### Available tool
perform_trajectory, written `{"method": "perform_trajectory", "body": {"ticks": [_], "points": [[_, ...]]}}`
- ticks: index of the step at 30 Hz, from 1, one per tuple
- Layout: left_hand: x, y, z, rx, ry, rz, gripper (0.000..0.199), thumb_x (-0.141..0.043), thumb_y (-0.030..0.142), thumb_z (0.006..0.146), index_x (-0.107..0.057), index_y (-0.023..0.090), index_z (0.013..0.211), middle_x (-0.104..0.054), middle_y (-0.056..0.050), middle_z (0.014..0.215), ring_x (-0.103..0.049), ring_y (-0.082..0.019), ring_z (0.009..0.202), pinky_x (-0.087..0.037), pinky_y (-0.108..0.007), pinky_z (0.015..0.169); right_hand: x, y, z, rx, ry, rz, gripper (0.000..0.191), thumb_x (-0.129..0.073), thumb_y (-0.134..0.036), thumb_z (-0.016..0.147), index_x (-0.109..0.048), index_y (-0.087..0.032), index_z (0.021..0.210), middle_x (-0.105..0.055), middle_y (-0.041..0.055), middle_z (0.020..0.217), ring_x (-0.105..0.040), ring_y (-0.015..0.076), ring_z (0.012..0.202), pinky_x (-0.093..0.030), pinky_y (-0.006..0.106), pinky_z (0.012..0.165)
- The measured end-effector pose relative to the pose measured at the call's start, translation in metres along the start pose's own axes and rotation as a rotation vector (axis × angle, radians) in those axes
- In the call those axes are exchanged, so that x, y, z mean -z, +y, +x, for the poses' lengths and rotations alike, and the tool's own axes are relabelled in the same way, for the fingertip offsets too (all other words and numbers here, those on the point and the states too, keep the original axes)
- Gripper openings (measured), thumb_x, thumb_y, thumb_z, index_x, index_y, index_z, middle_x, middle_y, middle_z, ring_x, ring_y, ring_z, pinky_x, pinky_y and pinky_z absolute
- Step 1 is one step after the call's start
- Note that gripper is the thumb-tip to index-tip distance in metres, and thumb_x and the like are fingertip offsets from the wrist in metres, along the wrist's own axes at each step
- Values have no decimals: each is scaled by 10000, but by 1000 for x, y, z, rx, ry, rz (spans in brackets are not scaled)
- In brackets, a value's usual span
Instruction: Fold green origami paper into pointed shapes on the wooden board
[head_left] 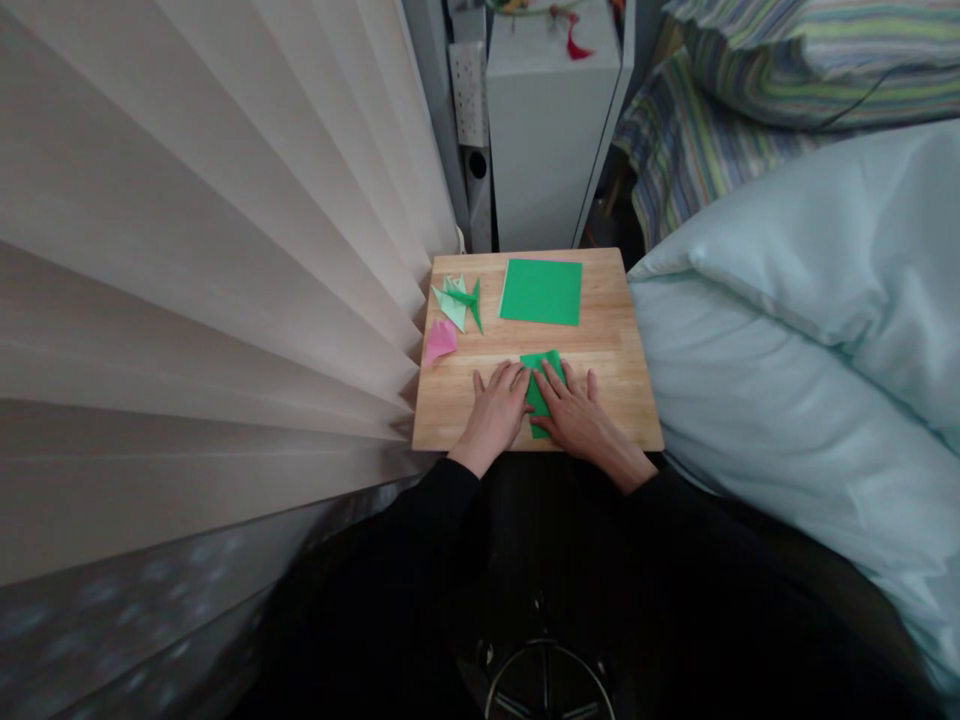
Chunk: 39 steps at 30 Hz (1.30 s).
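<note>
A folded piece of green origami paper [537,398] lies flat near the front edge of the wooden table [607,370]. My left hand [496,402] rests along its left side, fingers stretched forward and touching the paper's edge. Over its right part my right hand [576,408] lies flat, fingers spread and pressing on the paper. Part of the paper is hidden under both hands. Beyond them sits a stack of green paper sheets [541,292]. At the table's left are a dark green folded origami piece [475,303], a pale green one [451,308] and a pink one [441,341].
Pleated curtains [285,220] hang close along the table's left edge. A bed with a pale blue quilt [780,380] borders the right. Behind the table stands a grey-white cabinet [551,150]. Below, a stool's metal ring [551,645] shows in the dark.
</note>
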<state>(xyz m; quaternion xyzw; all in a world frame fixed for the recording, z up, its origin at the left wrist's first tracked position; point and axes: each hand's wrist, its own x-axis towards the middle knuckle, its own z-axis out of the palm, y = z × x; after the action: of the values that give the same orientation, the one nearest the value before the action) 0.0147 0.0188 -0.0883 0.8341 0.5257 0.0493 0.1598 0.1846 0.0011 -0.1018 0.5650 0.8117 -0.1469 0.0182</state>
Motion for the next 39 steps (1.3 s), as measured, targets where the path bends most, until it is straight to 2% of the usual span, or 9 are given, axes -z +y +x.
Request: {"method": "perform_trajectory", "body": {"ticks": [7, 12, 18, 22, 29, 39], "points": [[-4, -3, 1, 8, -15, -25, 495, -520, 190, 1002, -494, 195, 1496, -458, -166, 1614, -357, -313, 1540, -189, -712, 1239, 1, 2, 1, 0, -22, 4, 680, -436, -408, 1041, -260, -177, 1655, -184, 120, 1736, -118, 406, 1610, -121, 823, 1172], [-3, -6, 2, -9, -51, -52, 490, -511, 163, 997, -507, 187, 1487, -446, -174, 1624, -332, -309, 1559, -180, -722, 1235, 6, 12, 4, -2, -40, 22, 656, -410, -396, 1050, -265, -186, 1655, -175, 136, 1740, -132, 379, 1614, -160, 791, 1187], [-3, -19, 4, -69, -69, -39, 484, -563, 197, 993, -521, 188, 1475, -446, -166, 1629, -354, -310, 1551, -198, -714, 1229, 6, 24, 4, -82, -29, 32, 726, -426, -447, 1049, -205, -129, 1663, -100, 173, 1747, -159, 377, 1610, -204, 751, 1201], [-3, -22, 4, -80, -62, -38, 496, -569, 193, 992, -509, 184, 1484, -443, -166, 1631, -358, -302, 1549, -196, -701, 1235, 1, 20, 3, -84, -13, 25, 733, -411, -448, 1052, -197, -98, 1660, -126, 192, 1738, -180, 377, 1605, -213, 748, 1198], [1, -18, 4, -77, -96, -25, 502, -566, 179, 987, -505, 184, 1486, -432, -183, 1633, -348, -311, 1552, -187, -698, 1236, -5, 14, 1, -70, 11, 6, 714, -409, -463, 1049, -235, -132, 1657, -108, 186, 1743, -155, 387, 1609, -206, 765, 1187], [2, -13, 0, -88, -46, 4, 527, -528, 197, 1004, -436, 168, 1523, -423, -192, 1628, -315, -305, 1563, -190, -697, 1246, -5, 11, 0, -74, 24, -28, 703, -399, -439, 1058, -229, -110, 1655, -101, 185, 1742, -149, 383, 1610, -202, 760, 1192]]}}
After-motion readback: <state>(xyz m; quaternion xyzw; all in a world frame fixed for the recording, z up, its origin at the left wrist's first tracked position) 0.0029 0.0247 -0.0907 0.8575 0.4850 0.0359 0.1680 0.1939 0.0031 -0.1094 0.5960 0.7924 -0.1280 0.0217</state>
